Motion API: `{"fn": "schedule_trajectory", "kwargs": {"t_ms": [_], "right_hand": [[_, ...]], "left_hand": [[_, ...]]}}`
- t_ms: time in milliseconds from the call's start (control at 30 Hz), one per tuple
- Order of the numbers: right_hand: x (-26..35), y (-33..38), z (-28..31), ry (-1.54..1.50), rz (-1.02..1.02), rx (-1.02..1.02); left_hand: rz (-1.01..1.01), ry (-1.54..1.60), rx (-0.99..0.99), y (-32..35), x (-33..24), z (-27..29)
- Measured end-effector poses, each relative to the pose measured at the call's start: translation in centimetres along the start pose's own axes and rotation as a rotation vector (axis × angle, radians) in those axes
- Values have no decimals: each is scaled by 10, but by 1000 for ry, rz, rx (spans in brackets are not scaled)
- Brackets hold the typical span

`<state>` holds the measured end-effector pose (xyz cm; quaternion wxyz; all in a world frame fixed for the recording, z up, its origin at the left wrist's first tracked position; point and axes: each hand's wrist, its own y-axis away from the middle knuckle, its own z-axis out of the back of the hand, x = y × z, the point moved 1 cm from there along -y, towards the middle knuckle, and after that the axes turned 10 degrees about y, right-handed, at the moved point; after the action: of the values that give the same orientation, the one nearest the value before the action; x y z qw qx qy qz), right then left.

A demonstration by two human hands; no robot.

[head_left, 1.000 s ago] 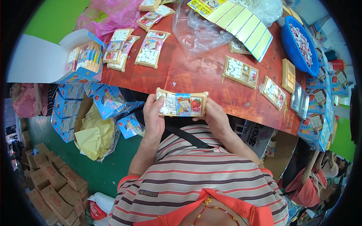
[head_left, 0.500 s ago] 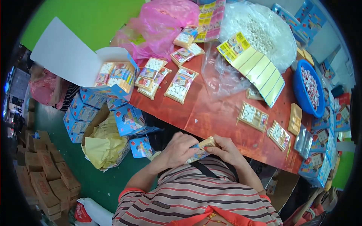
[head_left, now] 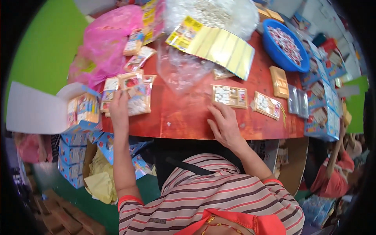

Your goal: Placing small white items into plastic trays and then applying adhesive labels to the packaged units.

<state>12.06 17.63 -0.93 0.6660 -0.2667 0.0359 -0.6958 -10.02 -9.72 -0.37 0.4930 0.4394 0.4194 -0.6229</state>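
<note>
On the left of the table, my left hand point(head_left: 120, 105) grips the side of a wrapped wooden tray pack point(head_left: 138, 102) with white pieces and a red picture on it. That pack rests among other similar packs point(head_left: 111, 84), and motion blurs its edges. My right hand point(head_left: 225, 127) is open with its fingers apart, low over the red table point(head_left: 184, 121). Its fingertips are at the near edge of a wooden tray point(head_left: 230, 96) with white pieces in one compartment. To the right lies another filled tray point(head_left: 267, 105) with a yellow tie beside it.
An opened box point(head_left: 84, 109) of packs stands at the table's left edge, beside pink plastic bags point(head_left: 113, 31). Farther back lie a folded yellow card sheet point(head_left: 219, 47) and a clear bag of white pieces point(head_left: 211, 13). A blue basin point(head_left: 286, 45) and stacked blue boxes point(head_left: 323, 121) line the right.
The wrapped pack has gone from my lap, where both hands held it, to the packs on the left with my left hand. My right hand has let go and moved right. The view has turned.
</note>
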Motion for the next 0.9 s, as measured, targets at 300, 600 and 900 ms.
{"fn": "schedule_trajectory", "kwargs": {"t_ms": [300, 600, 900], "right_hand": [[-67, 7, 0, 431, -183, -6], [-44, 16, -26, 355, -82, 142], [-68, 20, -1, 112, -161, 56]], "left_hand": [[-654, -517, -134, 32, -16, -56], [-683, -348, 486, 97, -25, -144], [-741, -557, 674, 99, -4, -170]]}}
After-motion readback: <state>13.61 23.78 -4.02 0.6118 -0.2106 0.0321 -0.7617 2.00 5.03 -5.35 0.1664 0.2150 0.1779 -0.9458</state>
